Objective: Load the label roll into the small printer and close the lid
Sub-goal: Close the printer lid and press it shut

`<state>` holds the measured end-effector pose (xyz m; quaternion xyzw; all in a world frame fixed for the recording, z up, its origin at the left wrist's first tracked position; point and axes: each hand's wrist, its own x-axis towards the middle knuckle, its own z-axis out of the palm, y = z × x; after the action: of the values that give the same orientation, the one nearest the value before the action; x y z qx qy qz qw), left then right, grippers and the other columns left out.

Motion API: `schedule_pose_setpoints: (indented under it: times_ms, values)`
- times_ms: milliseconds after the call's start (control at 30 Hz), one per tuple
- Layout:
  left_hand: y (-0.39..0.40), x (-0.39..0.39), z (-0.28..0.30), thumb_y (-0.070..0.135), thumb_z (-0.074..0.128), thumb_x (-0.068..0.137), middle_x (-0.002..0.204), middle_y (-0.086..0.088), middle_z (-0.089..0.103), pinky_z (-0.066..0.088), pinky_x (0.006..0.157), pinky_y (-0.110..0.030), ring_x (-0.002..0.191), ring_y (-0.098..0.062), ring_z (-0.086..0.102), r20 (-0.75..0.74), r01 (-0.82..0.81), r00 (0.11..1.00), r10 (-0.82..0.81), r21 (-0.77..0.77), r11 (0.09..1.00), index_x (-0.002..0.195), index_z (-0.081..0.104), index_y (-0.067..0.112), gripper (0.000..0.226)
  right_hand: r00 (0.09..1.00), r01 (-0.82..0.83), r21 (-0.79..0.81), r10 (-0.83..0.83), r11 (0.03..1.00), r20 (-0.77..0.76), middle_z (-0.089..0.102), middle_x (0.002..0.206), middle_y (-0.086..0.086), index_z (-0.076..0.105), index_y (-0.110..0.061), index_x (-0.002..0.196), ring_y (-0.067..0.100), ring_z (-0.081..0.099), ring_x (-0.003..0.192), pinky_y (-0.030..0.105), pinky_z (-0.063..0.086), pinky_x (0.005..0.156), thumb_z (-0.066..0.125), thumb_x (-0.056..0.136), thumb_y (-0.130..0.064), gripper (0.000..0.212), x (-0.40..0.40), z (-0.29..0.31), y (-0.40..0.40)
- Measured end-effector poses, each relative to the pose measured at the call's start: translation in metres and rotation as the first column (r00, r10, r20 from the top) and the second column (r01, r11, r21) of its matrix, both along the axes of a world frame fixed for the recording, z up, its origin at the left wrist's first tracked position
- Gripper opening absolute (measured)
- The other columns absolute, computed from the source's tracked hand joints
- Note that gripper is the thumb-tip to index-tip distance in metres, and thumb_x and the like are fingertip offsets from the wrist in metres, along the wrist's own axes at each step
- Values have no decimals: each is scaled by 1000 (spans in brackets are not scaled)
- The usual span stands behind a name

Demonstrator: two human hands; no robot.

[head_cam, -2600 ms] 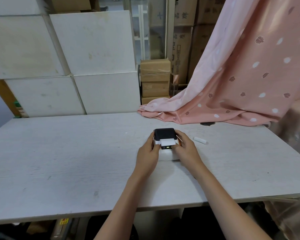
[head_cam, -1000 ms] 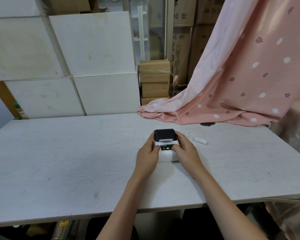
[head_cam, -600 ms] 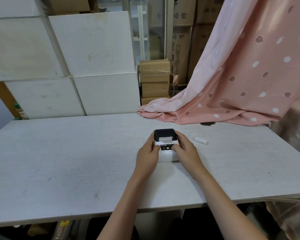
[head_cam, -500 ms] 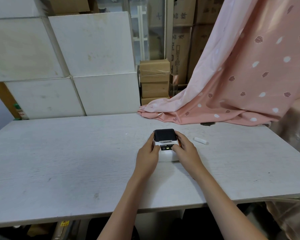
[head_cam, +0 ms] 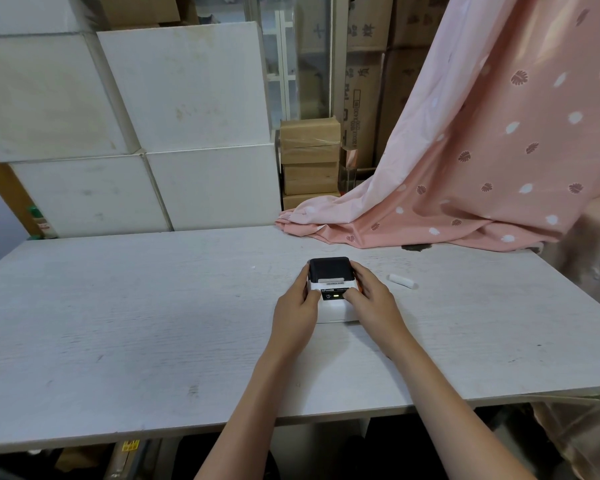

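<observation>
A small white printer (head_cam: 333,306) with a black lid (head_cam: 329,268) stands on the white table (head_cam: 153,306), right of centre. Its lid lies down flat, and a green light glows on the front panel. My left hand (head_cam: 297,313) grips the printer's left side, thumb on the front top edge. My right hand (head_cam: 373,303) grips the right side, thumb by the panel. The label roll is hidden inside; only a thin white strip shows at the slot.
A small white cylinder (head_cam: 401,281) lies on the table to the right of the printer. Pink patterned cloth (head_cam: 465,188) drapes onto the table's back right. White boxes (head_cam: 187,133) and cardboard cartons (head_cam: 309,161) stack behind the table.
A wide white label piece stuck out of the slot 2.6 s ago; now only a thin strip shows. Both hands have stayed on the printer's sides since.
</observation>
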<state>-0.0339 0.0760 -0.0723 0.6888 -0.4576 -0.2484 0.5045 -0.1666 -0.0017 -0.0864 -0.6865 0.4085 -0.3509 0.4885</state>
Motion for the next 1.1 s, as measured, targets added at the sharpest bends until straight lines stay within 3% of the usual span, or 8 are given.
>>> schedule_pose_setpoints:
  times_ms: [133,333,533,667,833,1100]
  values:
    - [0,0,0,16,40,97,115,28,67,45,86,-22,104,5,60,-19,-3,1000,3,-2,1000,139,47,52,56,1000,5,7,-5,1000,11,69,129,-24,60,-41,140,3,63,123,38,49,110,52,82,-27,60,0,0,0]
    - [0,1,-2,19,40,97,111,27,68,50,87,-31,97,-2,63,-10,-4,1000,4,-3,1000,137,47,54,54,1000,3,4,-3,1000,12,69,130,-25,59,-42,141,3,62,124,37,49,110,53,84,-27,59,0,0,0]
    - [1,0,-1,18,40,97,109,28,68,48,81,-27,92,-1,62,-3,-7,1000,7,-4,1000,137,48,53,54,1000,0,3,0,1000,7,69,131,-24,60,-42,141,4,63,122,37,50,108,53,83,-27,60,-1,0,0]
    - [1,0,-1,21,40,97,113,27,68,50,84,-31,94,-4,62,4,-6,1000,6,-9,1000,137,47,54,53,1000,0,6,0,1000,6,69,131,-23,60,-42,140,5,63,123,38,50,109,52,82,-28,61,-1,-1,0]
    - [0,0,0,19,40,98,114,28,67,46,81,-25,95,0,62,12,-7,1000,7,-6,1000,139,47,52,53,1000,2,7,-2,1000,3,69,129,-24,59,-43,141,5,64,121,36,51,107,52,82,-29,61,0,0,0]
    - [0,1,-1,19,41,98,114,29,67,46,85,-24,103,2,61,0,-16,1000,16,0,1000,138,48,52,52,1000,-1,4,1,1000,16,69,129,-24,59,-44,140,5,63,123,27,51,96,53,86,-24,58,0,-1,-1]
